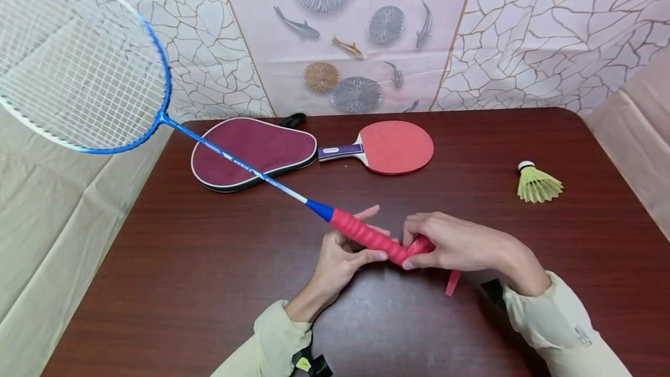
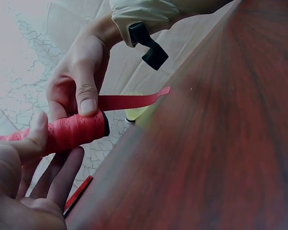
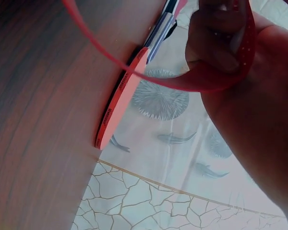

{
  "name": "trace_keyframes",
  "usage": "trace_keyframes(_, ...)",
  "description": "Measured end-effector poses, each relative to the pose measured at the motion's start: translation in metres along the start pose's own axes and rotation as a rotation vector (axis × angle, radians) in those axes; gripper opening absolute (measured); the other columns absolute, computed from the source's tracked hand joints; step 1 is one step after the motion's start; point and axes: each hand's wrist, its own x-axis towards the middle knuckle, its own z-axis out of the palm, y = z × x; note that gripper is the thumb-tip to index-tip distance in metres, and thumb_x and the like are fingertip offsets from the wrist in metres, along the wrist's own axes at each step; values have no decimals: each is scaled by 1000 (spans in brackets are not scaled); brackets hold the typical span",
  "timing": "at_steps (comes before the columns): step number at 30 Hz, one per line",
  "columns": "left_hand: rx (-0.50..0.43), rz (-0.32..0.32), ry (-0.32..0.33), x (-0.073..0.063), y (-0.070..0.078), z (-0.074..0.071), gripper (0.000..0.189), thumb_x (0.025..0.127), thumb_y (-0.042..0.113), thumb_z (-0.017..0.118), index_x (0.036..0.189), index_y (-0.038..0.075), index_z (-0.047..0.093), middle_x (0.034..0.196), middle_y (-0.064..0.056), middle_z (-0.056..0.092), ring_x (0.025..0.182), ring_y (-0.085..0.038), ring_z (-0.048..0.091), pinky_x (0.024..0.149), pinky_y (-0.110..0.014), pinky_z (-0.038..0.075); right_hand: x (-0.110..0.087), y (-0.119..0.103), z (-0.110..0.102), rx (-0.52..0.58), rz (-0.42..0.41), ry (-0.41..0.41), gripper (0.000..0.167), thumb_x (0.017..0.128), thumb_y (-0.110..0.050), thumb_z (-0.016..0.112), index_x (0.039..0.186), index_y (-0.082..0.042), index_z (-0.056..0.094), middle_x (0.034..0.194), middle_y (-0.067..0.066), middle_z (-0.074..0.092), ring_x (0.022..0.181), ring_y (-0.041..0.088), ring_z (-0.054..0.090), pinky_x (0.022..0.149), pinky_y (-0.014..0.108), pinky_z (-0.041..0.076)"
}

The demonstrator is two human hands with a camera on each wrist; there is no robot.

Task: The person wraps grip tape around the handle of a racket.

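Observation:
A blue and white badminton racket (image 1: 238,162) slants across the head view, its head at upper left. Perforated red grip tape (image 1: 361,231) winds round its handle. My left hand (image 1: 335,260) holds the handle between thumb and fingers, some fingers stretched out beneath it. At the butt end, my right hand (image 1: 460,246) pinches the tape, thumb against the handle, as the left wrist view shows. A loose tail of grip tape (image 2: 129,101) sticks out past that hand. In the right wrist view, a strip of tape (image 3: 182,82) loops across the right palm.
Behind the handle on the brown table (image 1: 209,284) lie a maroon paddle case (image 1: 246,147) and a red table tennis paddle (image 1: 398,147). A yellow shuttlecock (image 1: 539,184) lies at the right. Patterned cloth (image 1: 345,45) hangs beyond the back edge.

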Motion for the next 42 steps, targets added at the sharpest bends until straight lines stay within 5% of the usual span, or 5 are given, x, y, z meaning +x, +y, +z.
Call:
trace_keyframes(8,-188,-52,-89,-1,-1,3,65,88,-9,67,142,5,32,129,-21,60,107,-40,63,86,-47,54,2,0,1,-22,21,46,36,78,-30,85,78,-23,49,74,-12,52,65,4,51,57,21,44)
trace_keyframes(16,-40,9,-31,0,-3,3,43,83,-3,76,111,6,44,110,-17,70,100,-37,66,85,-43,55,6,-1,3,-5,21,38,40,75,-35,86,77,-23,48,71,-11,50,63,4,47,56,21,43)
trace_keyframes(29,-27,5,-16,0,0,3,45,83,-6,74,112,2,41,109,-15,70,103,-35,66,84,-45,55,-2,4,-11,19,-86,43,8,87,-31,75,88,-31,67,87,-19,62,85,4,56,74,23,48)
trace_keyframes(42,-15,36,-83,-1,-1,3,45,83,-13,70,108,-2,35,108,-21,70,99,-36,67,84,-37,55,2,5,-1,-5,-81,25,19,79,-20,84,88,-26,68,87,-18,61,85,6,52,74,26,48)
